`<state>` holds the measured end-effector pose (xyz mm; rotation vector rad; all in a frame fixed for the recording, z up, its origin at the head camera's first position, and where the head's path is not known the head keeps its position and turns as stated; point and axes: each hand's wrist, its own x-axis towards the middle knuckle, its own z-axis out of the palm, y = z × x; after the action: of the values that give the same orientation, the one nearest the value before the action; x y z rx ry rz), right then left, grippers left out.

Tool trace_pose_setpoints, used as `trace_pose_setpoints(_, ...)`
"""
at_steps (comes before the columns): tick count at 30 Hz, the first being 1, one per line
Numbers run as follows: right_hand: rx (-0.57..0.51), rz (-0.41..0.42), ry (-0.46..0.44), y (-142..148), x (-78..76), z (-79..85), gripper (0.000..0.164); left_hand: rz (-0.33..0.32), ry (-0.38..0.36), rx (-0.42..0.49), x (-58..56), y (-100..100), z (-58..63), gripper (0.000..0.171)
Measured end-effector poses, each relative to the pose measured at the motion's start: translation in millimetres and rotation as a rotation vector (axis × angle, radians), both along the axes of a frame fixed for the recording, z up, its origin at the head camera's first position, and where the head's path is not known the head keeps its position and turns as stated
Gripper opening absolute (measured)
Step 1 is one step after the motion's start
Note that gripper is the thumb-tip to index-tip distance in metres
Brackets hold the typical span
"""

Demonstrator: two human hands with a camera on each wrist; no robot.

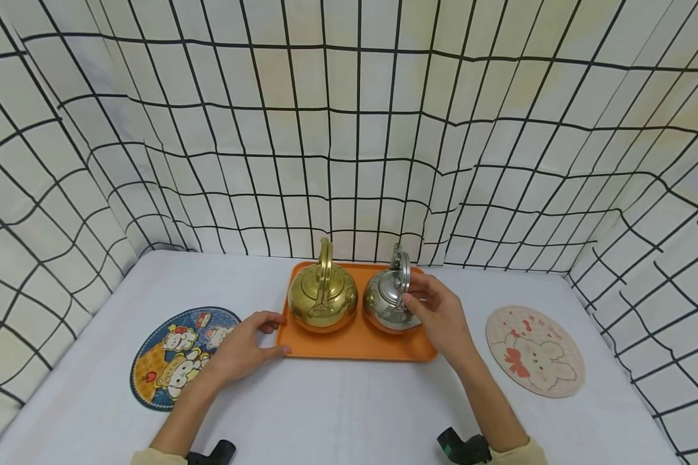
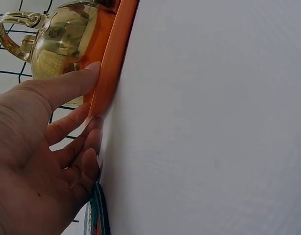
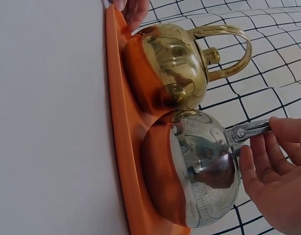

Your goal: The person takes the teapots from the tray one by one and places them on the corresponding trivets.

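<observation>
A gold kettle (image 1: 322, 298) and a silver kettle (image 1: 388, 303) stand side by side on an orange tray (image 1: 349, 349). Both have shiny bodies and raised arched handles. At the tray's left end, my left hand (image 1: 245, 349) holds the rim; in the left wrist view its thumb (image 2: 79, 84) lies on the edge, with the other fingers against the outer side. My right hand (image 1: 442, 316) pinches the silver kettle's handle (image 3: 251, 129) between thumb and fingers, in from the right. The silver kettle's base sits on the tray in the right wrist view.
A round blue-and-yellow cartoon mat (image 1: 177, 358) lies left, partly under my left forearm. On the right is a round pink rabbit mat (image 1: 535, 352). White cloth (image 1: 349, 413) covers the table, and a black-and-white grid curtain (image 1: 343, 135) rises behind and at both sides.
</observation>
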<state>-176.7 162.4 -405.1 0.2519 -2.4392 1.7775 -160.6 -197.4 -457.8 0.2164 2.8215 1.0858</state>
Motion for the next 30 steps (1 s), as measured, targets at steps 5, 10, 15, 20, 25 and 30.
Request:
trace_pose_setpoints(5, -0.048, 0.024, -0.031, -0.1, -1.7, -1.2, 0.038, 0.003, -0.003, -0.003, -1.0, -0.3, -0.5, 0.057)
trace_pose_setpoints(10, -0.105, 0.056, -0.072, -0.7, -2.5, -1.1, 0.039, 0.001, -0.003, 0.008, 0.5, 0.0, -1.1, 0.058)
trace_pose_setpoints(15, -0.131, 0.067, -0.09, -1.2, -2.2, -1.3, 0.039, 0.006, -0.008, 0.016, 2.1, 0.0, -1.0, 0.058)
trace_pose_setpoints(20, -0.129, 0.063, -0.096, -1.3, -2.7, -1.3, 0.037, 0.011, -0.01, 0.019, 0.7, 0.0, -1.1, 0.058)
trace_pose_setpoints(25, -0.12, 0.048, -0.115, -1.4, -2.5, 0.2, 0.037, 0.014, -0.009, 0.022, 0.5, -0.5, -1.6, 0.058)
trace_pose_setpoints(30, -0.116, 0.057, -0.123, -0.2, -1.6, 0.4, 0.038, 0.012, -0.013, 0.031, 1.0, -0.8, -2.1, 0.058)
